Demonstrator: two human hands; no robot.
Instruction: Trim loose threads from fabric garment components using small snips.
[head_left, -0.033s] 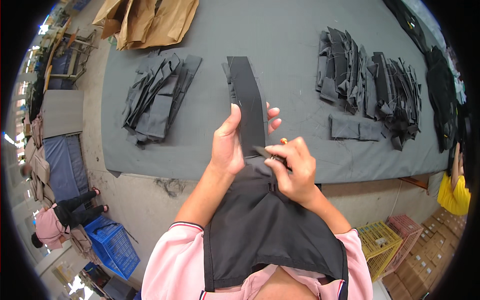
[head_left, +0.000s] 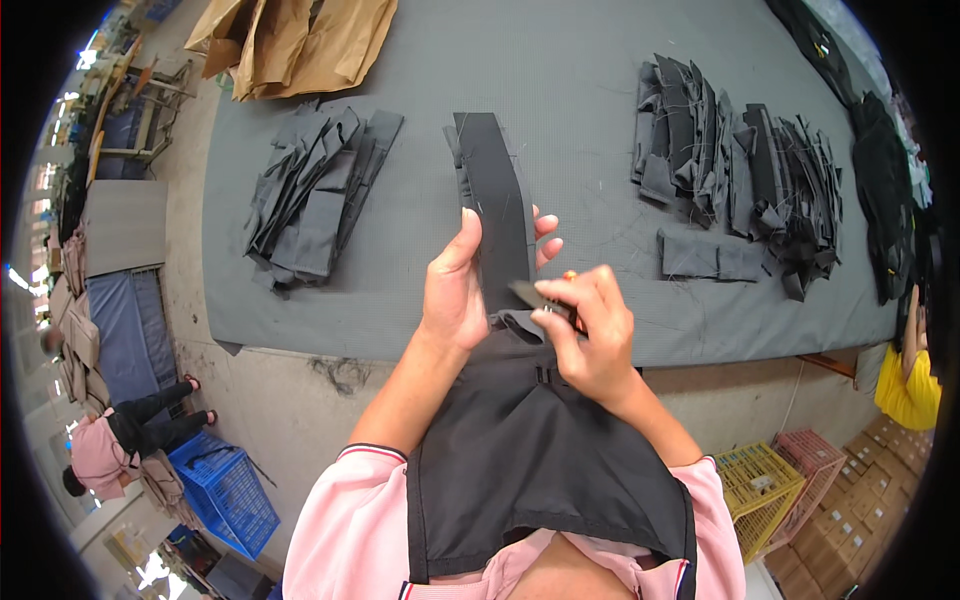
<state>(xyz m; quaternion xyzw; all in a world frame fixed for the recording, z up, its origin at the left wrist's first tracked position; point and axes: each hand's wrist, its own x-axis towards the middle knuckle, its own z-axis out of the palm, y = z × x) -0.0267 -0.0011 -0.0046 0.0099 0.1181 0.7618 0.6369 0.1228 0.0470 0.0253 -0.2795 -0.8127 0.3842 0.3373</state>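
A long dark grey fabric strip (head_left: 500,200) is gripped in my left hand (head_left: 453,295), the thumb along its left side and two fingertips showing past its right edge. Loose threads stick out from the strip's edges. My right hand (head_left: 598,335) is closed on small thread snips (head_left: 527,294), whose dark blades point left over the near end of the strip. A spot of orange shows by the fingers. Folded grey fabric (head_left: 518,325) lies under the blades, just above my black apron (head_left: 540,450).
Stacks of similar fabric pieces lie on the grey-covered table (head_left: 580,60): one pile (head_left: 315,215) left, several bundles (head_left: 690,140) right. Brown paper (head_left: 320,50) sits at the far left. Crates, blue (head_left: 225,495) and yellow (head_left: 755,485), stand on the floor. Two other people are near the sides.
My right hand has shifted slightly up and to the right, and the snips' blades have moved with it. The left hand and the strip stay in place.
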